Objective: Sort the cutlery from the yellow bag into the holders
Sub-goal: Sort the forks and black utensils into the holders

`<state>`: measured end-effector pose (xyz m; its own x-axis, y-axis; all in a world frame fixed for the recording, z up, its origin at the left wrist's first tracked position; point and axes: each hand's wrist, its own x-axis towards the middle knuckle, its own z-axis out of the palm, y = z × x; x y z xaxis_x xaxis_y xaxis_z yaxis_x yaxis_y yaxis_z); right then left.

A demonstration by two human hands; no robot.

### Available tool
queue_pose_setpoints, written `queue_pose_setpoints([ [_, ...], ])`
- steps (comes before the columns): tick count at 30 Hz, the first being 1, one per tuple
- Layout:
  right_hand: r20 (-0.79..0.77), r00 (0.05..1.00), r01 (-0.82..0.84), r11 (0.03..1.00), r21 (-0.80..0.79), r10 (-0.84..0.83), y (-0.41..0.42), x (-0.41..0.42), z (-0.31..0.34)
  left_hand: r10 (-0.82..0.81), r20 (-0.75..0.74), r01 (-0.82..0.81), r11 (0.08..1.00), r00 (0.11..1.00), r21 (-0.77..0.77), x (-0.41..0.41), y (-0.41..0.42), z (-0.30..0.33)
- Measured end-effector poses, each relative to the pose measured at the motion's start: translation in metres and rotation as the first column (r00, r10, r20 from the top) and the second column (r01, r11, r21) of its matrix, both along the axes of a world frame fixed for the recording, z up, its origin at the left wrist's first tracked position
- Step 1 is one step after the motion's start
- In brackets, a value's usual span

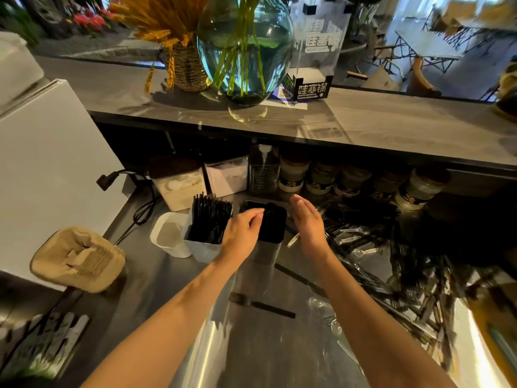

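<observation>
Three holders stand in a row on the steel counter: a small white cup-like holder (167, 233), a white holder (202, 249) packed with black cutlery, and a dark holder (270, 247) also holding black pieces. My left hand (244, 229) hovers over the dark holder's left rim, fingers loosely bent, with nothing visibly in it. My right hand (307, 219) is flat with straight fingers just right of that holder. A heap of black and clear plastic cutlery (397, 264) spreads over the counter's right side. One black fork (260, 303) lies alone near me. A yellow bag edge (492, 331) shows at far right.
A raised shelf (363, 127) overhangs the back, carrying a glass vase (243, 51), a wheat basket (187, 68) and an acrylic sign. Under it stand storage boxes (179, 186) and jars (349, 180). A cardboard cup carrier (78, 259) and a white appliance (47, 152) sit left.
</observation>
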<state>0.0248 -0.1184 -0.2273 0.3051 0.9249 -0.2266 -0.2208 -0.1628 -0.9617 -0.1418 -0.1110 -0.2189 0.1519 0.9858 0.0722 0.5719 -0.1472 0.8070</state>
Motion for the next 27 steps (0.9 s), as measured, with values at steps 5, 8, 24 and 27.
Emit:
queue_pose_setpoints([
  [5,-0.073,0.997,-0.008,1.0,-0.019,0.006,-0.026,-0.002,0.0,-0.253,-0.394,0.192,0.963,0.884,-0.189,0.017,-0.017,-0.017],
  [8,-0.112,0.993,-0.024,1.0,0.006,0.025,-0.045,-0.002,0.003,-0.122,-0.037,0.115,0.982,0.992,-0.151,0.016,-0.02,-0.011],
  [24,0.576,0.589,-0.353,0.822,-0.447,0.567,-0.119,-0.021,-0.13,0.752,0.432,-0.476,0.653,0.497,-0.589,-0.003,-0.115,-0.117],
  [27,0.729,0.306,-0.34,0.786,-0.517,0.612,-0.122,-0.029,-0.141,0.783,0.431,-0.439,0.613,0.449,-0.657,-0.007,-0.124,-0.133],
])
